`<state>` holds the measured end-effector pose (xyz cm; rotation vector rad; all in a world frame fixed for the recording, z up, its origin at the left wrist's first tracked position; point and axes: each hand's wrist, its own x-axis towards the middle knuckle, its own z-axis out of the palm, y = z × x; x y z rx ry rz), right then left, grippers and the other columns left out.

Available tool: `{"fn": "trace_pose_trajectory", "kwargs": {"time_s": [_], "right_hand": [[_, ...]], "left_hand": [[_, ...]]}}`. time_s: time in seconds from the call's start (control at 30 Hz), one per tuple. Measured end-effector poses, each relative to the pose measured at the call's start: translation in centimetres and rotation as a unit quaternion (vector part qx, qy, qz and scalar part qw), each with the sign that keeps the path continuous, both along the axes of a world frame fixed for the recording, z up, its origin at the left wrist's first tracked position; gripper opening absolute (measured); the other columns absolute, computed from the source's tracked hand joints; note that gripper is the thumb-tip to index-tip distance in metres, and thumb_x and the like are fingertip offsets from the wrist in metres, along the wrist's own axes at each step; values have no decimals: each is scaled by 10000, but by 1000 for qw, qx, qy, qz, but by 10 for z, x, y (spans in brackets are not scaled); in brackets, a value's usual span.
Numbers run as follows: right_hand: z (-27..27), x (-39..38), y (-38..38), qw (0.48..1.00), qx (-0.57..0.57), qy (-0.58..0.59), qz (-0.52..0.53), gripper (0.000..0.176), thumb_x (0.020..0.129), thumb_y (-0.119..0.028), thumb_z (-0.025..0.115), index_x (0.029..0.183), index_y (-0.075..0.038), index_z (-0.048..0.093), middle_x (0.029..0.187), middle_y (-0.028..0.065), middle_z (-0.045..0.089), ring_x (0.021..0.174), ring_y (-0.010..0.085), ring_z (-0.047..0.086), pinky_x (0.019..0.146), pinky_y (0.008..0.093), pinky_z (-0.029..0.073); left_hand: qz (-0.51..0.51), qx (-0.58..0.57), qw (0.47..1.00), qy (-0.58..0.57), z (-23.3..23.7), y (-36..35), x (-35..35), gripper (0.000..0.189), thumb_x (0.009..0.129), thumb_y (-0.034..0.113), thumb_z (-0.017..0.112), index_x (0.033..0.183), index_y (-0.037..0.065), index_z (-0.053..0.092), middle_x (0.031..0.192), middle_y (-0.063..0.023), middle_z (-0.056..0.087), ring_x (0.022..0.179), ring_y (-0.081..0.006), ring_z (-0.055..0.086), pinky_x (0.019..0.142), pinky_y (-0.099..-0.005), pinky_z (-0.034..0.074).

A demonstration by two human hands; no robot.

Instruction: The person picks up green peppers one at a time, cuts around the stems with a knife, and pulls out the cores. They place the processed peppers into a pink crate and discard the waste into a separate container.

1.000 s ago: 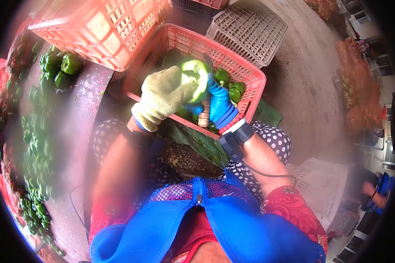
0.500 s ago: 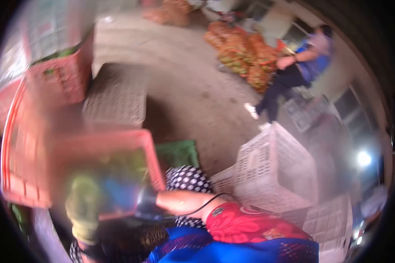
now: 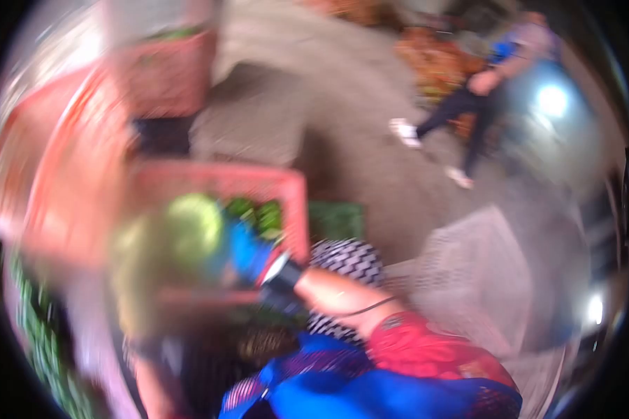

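Observation:
My left hand (image 3: 136, 262), in a yellow-green glove, is badly smeared over the left part of a pink crate (image 3: 297, 209). A bright green rounded shape (image 3: 196, 223) lies beside it, too blurred to name. My right hand (image 3: 248, 251), in a blue glove with a dark band at the wrist, reaches into the same crate, near the dark green vegetables (image 3: 267, 216). Its fingertips are blurred, and whether it holds anything does not show.
Pink crates (image 3: 168, 80) stand at the upper left, near an upturned pale crate (image 3: 251, 115). A green crate (image 3: 337, 220) sits beyond my knee. White crates (image 3: 468, 272) are at the right. A person (image 3: 496, 77) sits at the upper right by orange net sacks (image 3: 437, 59). Green vegetables (image 3: 42, 335) lie lower left.
The view has swung, shifting the pink crate right and up in the picture. The green vegetables in it show more clearly. My left glove appears higher, and the seated person's legs are further apart.

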<state>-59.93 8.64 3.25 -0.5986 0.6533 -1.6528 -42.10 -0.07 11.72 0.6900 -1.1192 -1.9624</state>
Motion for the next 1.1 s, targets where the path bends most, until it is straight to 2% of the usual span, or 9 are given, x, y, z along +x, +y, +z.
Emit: {"fn": "trace_pose_trajectory", "kwargs": {"time_s": [0.23,0.4,0.47,0.53,0.87,0.93,1.0,1.03,1.1], "right_hand": [[-16,1,-2,867,300,391,74,368,926,-261,716,1205,-25,673,784,-2,645,597,91,552,526,263,443],[-8,-13,-7,950,261,118,122,280,974,-280,669,1117,-41,695,819,12,656,591,78,551,541,250,475],[-7,-30,-15,973,208,-43,96,249,992,-260,644,1113,-46,681,850,28,672,614,86,579,549,244,486],[-32,-55,-23,952,145,-269,25,253,997,-270,641,1096,-40,679,906,59,698,639,104,612,552,239,492],[-17,14,-10,920,321,-185,126,302,998,-322,629,1169,-74,659,887,76,696,645,149,608,586,328,511],[-5,20,-14,932,316,-141,102,230,996,-253,622,1120,-61,652,799,29,621,603,117,546,524,250,452],[7,23,-5,942,227,-193,155,203,995,-118,559,1182,-60,611,822,-10,527,661,68,494,540,231,435],[16,26,1,967,148,132,158,265,986,-69,542,1248,-62,585,851,-18,533,693,71,516,555,216,440],[0,29,-1,974,169,73,131,198,975,-204,600,1131,-81,614,793,8,578,630,106,544,507,253,443]], "left_hand": [[139,-126,964,-189,-11,3,41,264,936,94,718,1100,58,514,908,-21,621,803,-101,623,709,-259,521],[214,-348,779,-475,21,30,133,219,913,85,718,938,51,504,711,-35,512,648,-131,558,588,-310,462],[141,-471,609,-622,8,38,205,221,859,225,719,850,28,619,740,-167,610,704,-401,628,651,-460,507],[-57,-249,547,-797,52,52,228,381,818,424,715,892,51,714,857,-203,701,841,-403,694,753,-483,539],[299,-263,564,-723,-34,-161,234,427,852,402,734,1082,49,665,1177,-239,683,1083,-410,658,915,-477,535],[84,-566,380,-726,-80,-216,273,228,912,265,647,1054,103,722,1104,-173,701,1030,-379,652,892,-487,520],[81,-551,452,-697,-109,-246,292,239,917,247,634,1080,91,710,1122,-175,692,1024,-361,654,884,-465,525],[109,-527,511,-670,-116,-254,290,245,919,238,627,1093,85,703,1131,-176,688,1021,-352,654,880,-455,527],[170,-479,618,-600,-145,-274,278,258,924,221,613,1120,73,691,1149,-177,679,1015,-334,656,871,-434,532]]}}
